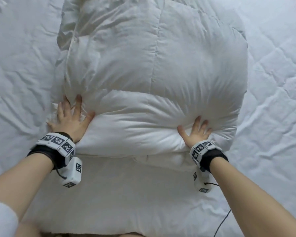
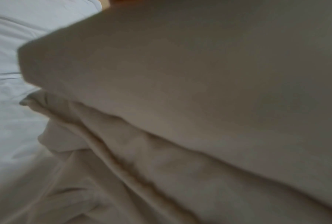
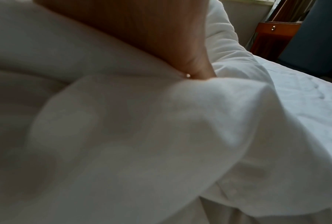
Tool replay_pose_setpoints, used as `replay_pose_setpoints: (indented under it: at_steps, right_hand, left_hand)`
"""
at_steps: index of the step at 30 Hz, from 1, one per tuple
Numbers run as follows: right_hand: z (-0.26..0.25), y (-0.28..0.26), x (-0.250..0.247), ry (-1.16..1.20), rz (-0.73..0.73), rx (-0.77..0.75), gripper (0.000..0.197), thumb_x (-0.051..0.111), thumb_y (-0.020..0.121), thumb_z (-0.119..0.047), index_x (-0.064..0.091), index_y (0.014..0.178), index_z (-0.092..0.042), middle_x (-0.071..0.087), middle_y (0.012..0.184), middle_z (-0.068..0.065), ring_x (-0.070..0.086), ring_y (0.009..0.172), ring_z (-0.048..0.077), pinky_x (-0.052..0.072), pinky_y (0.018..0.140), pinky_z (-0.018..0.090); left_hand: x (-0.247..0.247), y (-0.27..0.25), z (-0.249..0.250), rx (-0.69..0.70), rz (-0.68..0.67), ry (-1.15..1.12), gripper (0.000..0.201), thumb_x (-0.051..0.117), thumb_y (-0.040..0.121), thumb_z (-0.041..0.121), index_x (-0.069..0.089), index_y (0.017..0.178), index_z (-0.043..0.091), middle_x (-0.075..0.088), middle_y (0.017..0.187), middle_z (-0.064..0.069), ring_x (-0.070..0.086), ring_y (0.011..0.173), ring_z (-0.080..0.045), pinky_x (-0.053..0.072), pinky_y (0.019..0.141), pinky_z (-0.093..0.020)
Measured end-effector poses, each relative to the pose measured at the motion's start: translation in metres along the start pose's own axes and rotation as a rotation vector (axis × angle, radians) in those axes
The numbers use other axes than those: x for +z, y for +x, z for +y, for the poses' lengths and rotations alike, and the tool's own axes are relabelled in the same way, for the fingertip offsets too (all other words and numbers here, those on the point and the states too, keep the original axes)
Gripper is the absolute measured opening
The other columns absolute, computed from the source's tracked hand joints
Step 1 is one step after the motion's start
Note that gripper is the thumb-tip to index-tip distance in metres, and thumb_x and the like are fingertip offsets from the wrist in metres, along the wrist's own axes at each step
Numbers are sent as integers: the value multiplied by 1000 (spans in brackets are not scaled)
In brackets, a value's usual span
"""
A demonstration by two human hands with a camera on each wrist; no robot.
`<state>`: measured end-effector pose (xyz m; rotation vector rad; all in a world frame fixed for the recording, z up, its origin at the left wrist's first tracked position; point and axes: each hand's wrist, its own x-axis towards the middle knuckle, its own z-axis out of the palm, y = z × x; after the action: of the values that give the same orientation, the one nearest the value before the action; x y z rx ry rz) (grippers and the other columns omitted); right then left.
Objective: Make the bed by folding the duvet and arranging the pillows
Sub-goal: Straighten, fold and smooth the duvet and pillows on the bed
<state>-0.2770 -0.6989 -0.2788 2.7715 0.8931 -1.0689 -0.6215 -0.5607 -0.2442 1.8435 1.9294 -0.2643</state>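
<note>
A puffy white duvet (image 1: pixel 143 69) lies folded into a thick stack down the middle of the bed. My left hand (image 1: pixel 70 115) lies flat with fingers spread on the stack's near left corner, pressing the fabric down. On the near right part of the top fold my right hand (image 1: pixel 196 132) presses the same way, fingers straight and spread. In the right wrist view the right palm (image 3: pixel 142 30) sinks into the duvet (image 3: pixel 142 136). Blurred duvet folds (image 2: pixel 142 166) fill the left wrist view. No pillow shows in any view.
The wrinkled white bedsheet (image 1: pixel 20 65) stretches out on both sides of the stack. A thin black cable (image 1: pixel 224 219) trails from my right wrist over the bed's near edge. Beyond the bed, a wooden nightstand (image 3: pixel 272 37) stands beside a dark blue surface (image 3: pixel 314 37).
</note>
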Motion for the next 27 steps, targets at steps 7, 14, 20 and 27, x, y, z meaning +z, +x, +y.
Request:
replay_pose_setpoints:
  at_steps: [7, 14, 20, 27]
  right_hand:
    - [-7, -14, -25, -65, -12, 30, 97, 40, 79, -73, -11, 149, -30, -10, 158, 7, -2, 144, 41, 3, 118, 49]
    - [-39, -51, -48, 84, 56, 97, 74, 39, 90, -58, 25, 146, -13, 29, 151, 14, 27, 140, 31, 20, 115, 45]
    - [-101, -93, -37, 153, 142, 92, 76, 45, 91, -52, 16, 149, -14, 16, 157, 10, 13, 145, 26, 11, 119, 40]
    - [-145, -98, -2, 206, 155, 172, 85, 46, 86, -60, 2, 150, -27, 2, 159, 8, 1, 146, 31, 7, 119, 41]
  left_hand:
    - [-27, 10, -13, 99, 10, -125, 59, 25, 91, 60, 3, 145, 48, -7, 160, 2, -4, 148, -20, 7, 114, -59]
    - [-52, 57, -44, 65, 136, -583, 75, 65, 73, 59, 33, 127, 18, 38, 140, -11, 42, 128, -32, 37, 107, -50]
    - [-63, 124, -54, -155, -326, -799, 147, 78, 38, 70, -6, 149, 23, 29, 153, -8, 36, 137, -29, 29, 114, -43]
    - [-48, 154, -50, -196, -380, -739, 122, 89, 46, 48, 21, 143, 16, 47, 140, -10, 51, 123, -31, 42, 103, -39]
